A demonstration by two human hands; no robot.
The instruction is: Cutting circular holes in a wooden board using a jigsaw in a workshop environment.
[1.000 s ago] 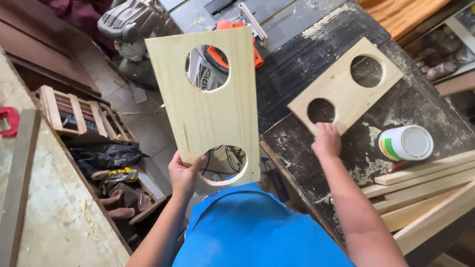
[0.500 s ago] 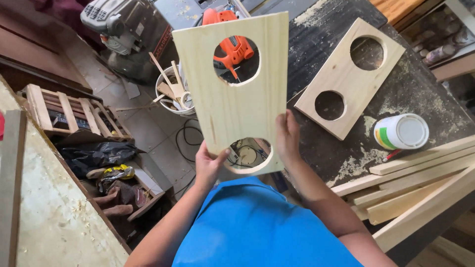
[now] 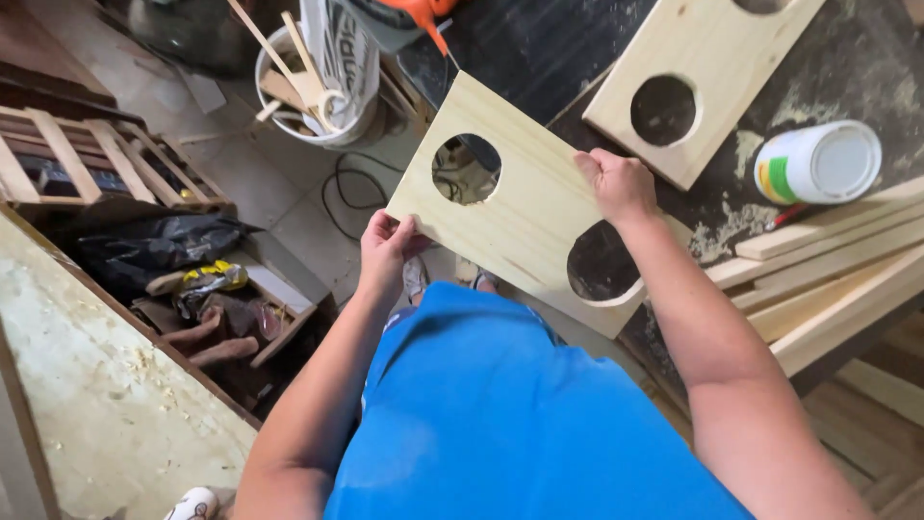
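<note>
Both hands [image 3: 390, 246] [image 3: 621, 185] grip a two-holed board [image 3: 529, 207]; white bucket [image 3: 361, 120] holds wood scraps [image 3: 289, 82].

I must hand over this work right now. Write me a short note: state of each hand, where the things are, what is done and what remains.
Left hand: grips the lower left edge of the pine board with two round holes.
Right hand: grips the same board at its right edge, above the nearer hole.
The board is held in the air, tilted, over the floor and the edge of the dark workbench.
A second two-hole board lies flat on the workbench, beside a white can and stacked wooden strips.
Done: both boards have their holes cut.
Left: the held board is not yet set down anywhere.
</note>
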